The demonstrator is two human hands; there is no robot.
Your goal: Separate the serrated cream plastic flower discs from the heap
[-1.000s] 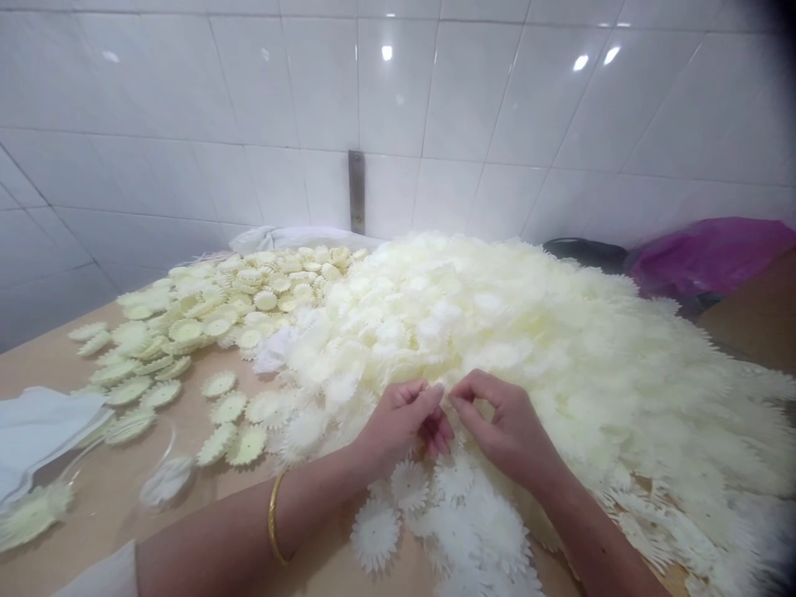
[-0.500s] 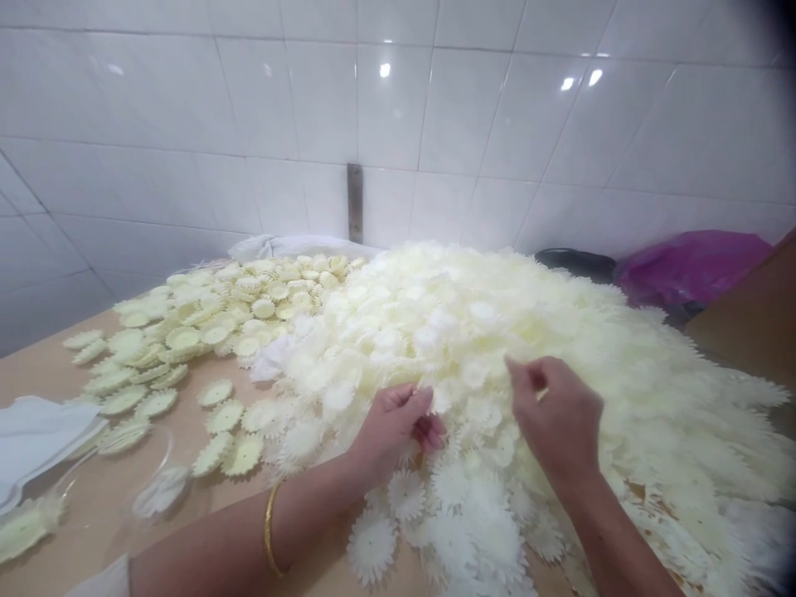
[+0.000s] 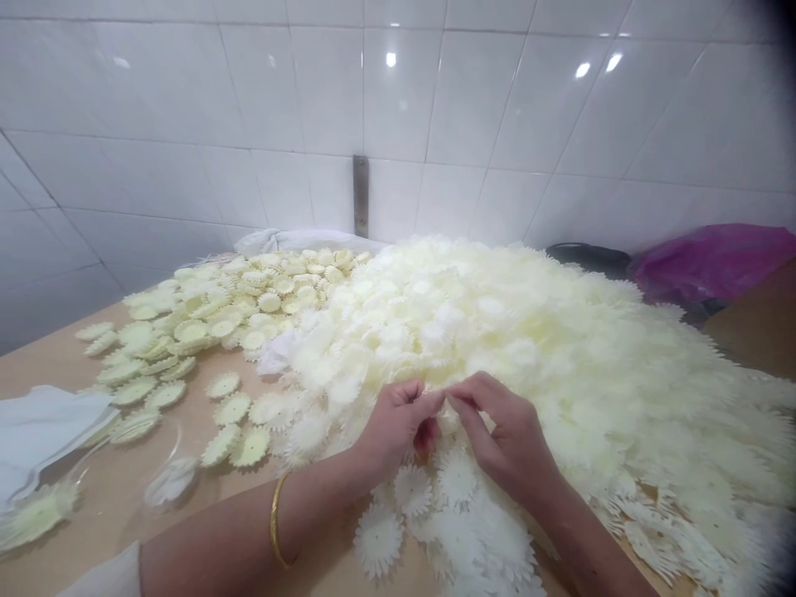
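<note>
My left hand [image 3: 398, 423] is closed in a pinch in front of a big heap of pale yellow-white, flower-shaped cut-outs [image 3: 435, 323]. What sits between its fingertips is too small to make out. Close against it, my right hand [image 3: 497, 427] also pinches, the two sets of fingertips meeting; anything between them is hidden. Below the hands lie loose white flower-shaped cut-outs [image 3: 379, 539] with jagged edges and small centre holes.
Stacked yellowish flower discs [image 3: 192, 332] spread over the brown tabletop [image 3: 224, 531] at left, near a white cloth or paper [image 3: 46, 431]. A purple plastic bag [image 3: 715, 257] and a dark object [image 3: 588, 257] lie behind the heap. A tiled wall [image 3: 398, 99] stands at the back.
My right hand has moved left from over the heap and its fingertips now meet those of my left hand. The left hand stays nearly in place.
</note>
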